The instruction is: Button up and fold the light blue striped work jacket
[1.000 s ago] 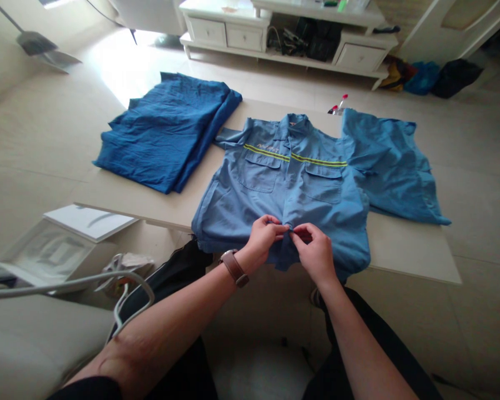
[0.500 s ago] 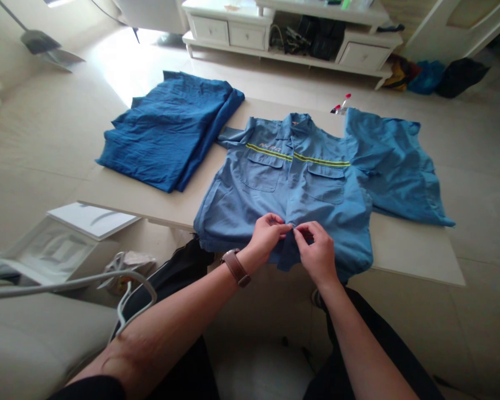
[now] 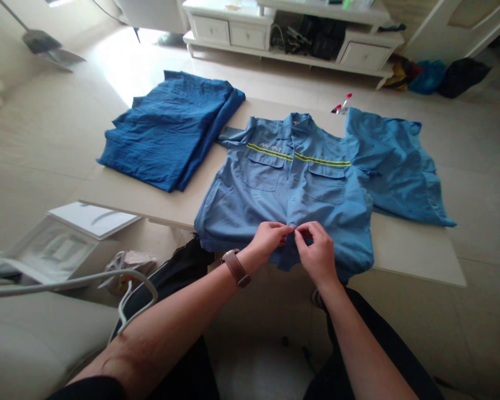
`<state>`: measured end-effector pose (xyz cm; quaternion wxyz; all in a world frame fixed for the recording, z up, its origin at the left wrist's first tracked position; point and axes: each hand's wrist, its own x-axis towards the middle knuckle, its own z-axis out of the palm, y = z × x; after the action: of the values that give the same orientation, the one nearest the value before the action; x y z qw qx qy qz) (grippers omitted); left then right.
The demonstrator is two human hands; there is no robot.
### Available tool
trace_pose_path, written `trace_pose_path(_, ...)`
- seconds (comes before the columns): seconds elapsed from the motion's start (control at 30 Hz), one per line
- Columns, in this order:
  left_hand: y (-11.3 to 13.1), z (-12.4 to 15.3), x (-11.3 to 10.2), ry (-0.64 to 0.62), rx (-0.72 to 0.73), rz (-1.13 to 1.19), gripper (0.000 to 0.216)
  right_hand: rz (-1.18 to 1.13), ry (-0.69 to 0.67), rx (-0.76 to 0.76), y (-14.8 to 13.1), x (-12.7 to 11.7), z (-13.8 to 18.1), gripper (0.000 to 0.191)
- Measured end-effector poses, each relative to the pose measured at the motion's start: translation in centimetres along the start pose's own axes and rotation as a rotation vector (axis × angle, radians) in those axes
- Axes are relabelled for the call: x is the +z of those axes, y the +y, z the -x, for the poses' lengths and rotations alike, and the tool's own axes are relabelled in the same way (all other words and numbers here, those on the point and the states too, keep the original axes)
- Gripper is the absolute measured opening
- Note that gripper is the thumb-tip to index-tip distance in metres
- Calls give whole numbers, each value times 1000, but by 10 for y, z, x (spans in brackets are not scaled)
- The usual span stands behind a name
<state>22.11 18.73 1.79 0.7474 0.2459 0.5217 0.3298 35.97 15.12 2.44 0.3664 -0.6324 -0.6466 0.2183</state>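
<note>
A blue work shirt [image 3: 270,191] with a collar, two flap pockets and yellow chest stripes lies front up across the table. Both hands meet at the lower end of its front opening. My left hand [image 3: 270,239], with a brown-strapped watch on the wrist, pinches the front edge between thumb and fingers. Just to the right, my right hand [image 3: 316,244] pinches the same edge, its fingertips almost touching the left ones. Whether a button sits between the fingertips is too small to tell. A flap of the hem hangs below the hands.
Darker blue folded cloth [image 3: 170,130] lies on the table's left part. More light blue cloth [image 3: 400,166] spreads at the right. Red-capped bottles [image 3: 344,104] show behind the table [image 3: 420,250]. A white box [image 3: 83,233] stands at lower left, a white cabinet [image 3: 250,36] at the back.
The fingers of my left hand have curled in and lowered slightly at the front edge. My right hand stays nearly in place, and the shirt has hardly moved.
</note>
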Motion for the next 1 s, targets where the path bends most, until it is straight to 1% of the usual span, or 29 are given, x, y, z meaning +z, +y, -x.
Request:
trace_pose_path(0.23, -2, -2, 0, 10, 60, -77, 34, -6, -3, 19, 1, 1, 0, 11)
trace_pose_path(0.43, -2, 0, -1, -10, 105, -119, 40, 10, -3, 18, -1, 0, 1, 14)
trace_pose_path(0.6, -1, 0, -1, -6, 146, -153, 46, -31, 18, 43, -3, 1, 1, 14)
trace_pose_path(0.7, -2, -1, -1, -17, 164, -154, 47, -74, 31, 90, -1, 1, 1, 13)
trace_pose_path(0.83, -3, -3, -2, -41, 187, -185, 46, -166, 39, 200, 2, 3, 1, 17)
trace_pose_path(1.0, -1, -7, -3, -38, 303, -330, 32, -263, 43, 316, 11, 6, -1, 23)
